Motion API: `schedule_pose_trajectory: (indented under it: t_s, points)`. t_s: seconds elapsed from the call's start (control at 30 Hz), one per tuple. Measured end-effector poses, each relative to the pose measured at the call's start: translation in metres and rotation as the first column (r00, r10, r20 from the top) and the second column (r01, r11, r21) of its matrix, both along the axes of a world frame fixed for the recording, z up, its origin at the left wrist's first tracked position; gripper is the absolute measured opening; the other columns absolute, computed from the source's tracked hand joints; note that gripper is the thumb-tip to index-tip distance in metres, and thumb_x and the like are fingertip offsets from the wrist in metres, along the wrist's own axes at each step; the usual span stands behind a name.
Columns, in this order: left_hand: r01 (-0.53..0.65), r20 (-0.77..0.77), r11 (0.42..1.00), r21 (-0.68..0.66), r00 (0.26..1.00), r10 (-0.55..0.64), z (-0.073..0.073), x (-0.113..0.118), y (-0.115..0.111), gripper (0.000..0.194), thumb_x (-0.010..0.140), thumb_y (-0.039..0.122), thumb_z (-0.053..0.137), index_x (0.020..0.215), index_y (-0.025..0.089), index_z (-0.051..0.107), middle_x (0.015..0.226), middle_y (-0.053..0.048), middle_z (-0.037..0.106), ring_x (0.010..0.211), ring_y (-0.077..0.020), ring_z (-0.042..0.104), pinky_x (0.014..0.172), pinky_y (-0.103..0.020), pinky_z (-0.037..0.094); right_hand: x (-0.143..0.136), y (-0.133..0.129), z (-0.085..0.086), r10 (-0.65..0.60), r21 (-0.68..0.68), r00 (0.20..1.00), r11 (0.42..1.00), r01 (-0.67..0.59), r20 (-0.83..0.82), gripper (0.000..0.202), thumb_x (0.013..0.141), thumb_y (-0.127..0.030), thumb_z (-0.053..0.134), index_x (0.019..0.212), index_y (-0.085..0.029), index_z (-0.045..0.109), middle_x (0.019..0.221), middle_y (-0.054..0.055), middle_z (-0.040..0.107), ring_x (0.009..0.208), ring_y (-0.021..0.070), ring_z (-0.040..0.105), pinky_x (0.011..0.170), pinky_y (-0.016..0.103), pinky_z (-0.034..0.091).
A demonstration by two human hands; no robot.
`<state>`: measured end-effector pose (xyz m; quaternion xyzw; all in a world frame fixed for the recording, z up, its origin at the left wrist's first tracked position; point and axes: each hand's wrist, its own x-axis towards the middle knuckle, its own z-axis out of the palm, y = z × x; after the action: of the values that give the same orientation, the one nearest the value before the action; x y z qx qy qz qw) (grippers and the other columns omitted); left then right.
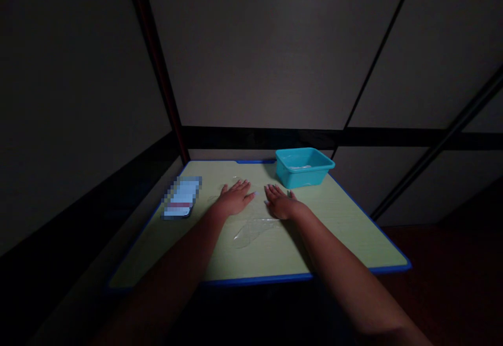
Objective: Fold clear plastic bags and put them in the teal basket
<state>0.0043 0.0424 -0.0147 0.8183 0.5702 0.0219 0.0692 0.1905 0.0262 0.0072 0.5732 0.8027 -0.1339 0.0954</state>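
Note:
A thin, clear plastic piece lies flat on the pale yellow-green table, and its outline is hard to make out under the hands. My left hand rests palm down on its left part, fingers spread. Palm down on the right side is my right hand, its fingers stretched out and a little apart. A gap separates the two hands, and neither grips anything. Part of the plastic reaches toward the table's front edge.
A turquoise basket stands at the back right with something whitish inside. A phone, its screen lit and blurred out, lies at the left edge. The table has a blue rim. Behind it rises a panelled wall.

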Motion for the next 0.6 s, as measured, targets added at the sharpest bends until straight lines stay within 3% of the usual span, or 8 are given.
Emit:
schedule_pose_trajectory:
  t_s: [0.13, 0.3, 0.47, 0.6]
  points:
    - [-0.102, -0.037, 0.995, 0.001, 0.994, 0.102, 0.0, -0.01, 0.004, 0.064, 0.089, 0.059, 0.012, 0.144, 0.026, 0.018, 0.151, -0.002, 0.013, 0.139, -0.0227, 0.006, 0.106, -0.056, 0.013, 0.0, 0.0, 0.001, 0.001, -0.001, 1.0, 1.0, -0.001, 0.013, 0.059, 0.093, -0.037, 0.019, 0.145, -0.02, -0.003, 0.152, 0.002, -0.005, 0.138, 0.0203, -0.004, 0.105, 0.059, 0.008]
    - [-0.18, -0.038, 0.983, 0.036, 0.983, 0.182, 0.005, -0.011, -0.002, 0.073, 0.087, 0.062, 0.015, 0.143, 0.016, 0.02, 0.151, -0.01, 0.009, 0.139, -0.0239, 0.003, 0.106, -0.057, 0.011, -0.001, -0.001, 0.003, -0.005, -0.012, 1.0, 1.0, 0.005, 0.022, 0.059, 0.094, -0.039, 0.019, 0.145, -0.02, -0.004, 0.151, 0.003, -0.007, 0.138, 0.0199, -0.005, 0.105, 0.058, 0.008]
    - [0.009, -0.01, 1.0, 0.029, 1.0, -0.009, 0.016, -0.001, -0.024, 0.084, 0.08, 0.07, 0.026, 0.145, 0.017, 0.014, 0.151, -0.009, 0.001, 0.139, -0.0267, -0.003, 0.107, -0.055, 0.009, 0.003, -0.004, 0.011, 0.014, -0.021, 0.999, 1.0, -0.015, -0.034, 0.06, 0.094, -0.045, 0.018, 0.145, -0.023, -0.004, 0.152, 0.003, -0.006, 0.138, 0.0196, -0.006, 0.105, 0.057, 0.009]
    - [0.137, -0.02, 0.99, -0.035, 0.99, -0.138, 0.018, 0.003, -0.035, 0.097, 0.072, 0.077, 0.035, 0.145, 0.019, 0.008, 0.151, -0.01, -0.005, 0.138, -0.0287, -0.005, 0.106, -0.057, 0.006, 0.013, 0.0, 0.015, 0.079, -0.027, 0.994, 0.996, -0.082, -0.071, 0.072, 0.09, -0.054, 0.028, 0.145, -0.02, -0.004, 0.151, 0.004, -0.006, 0.138, 0.0225, -0.005, 0.105, 0.057, 0.012]
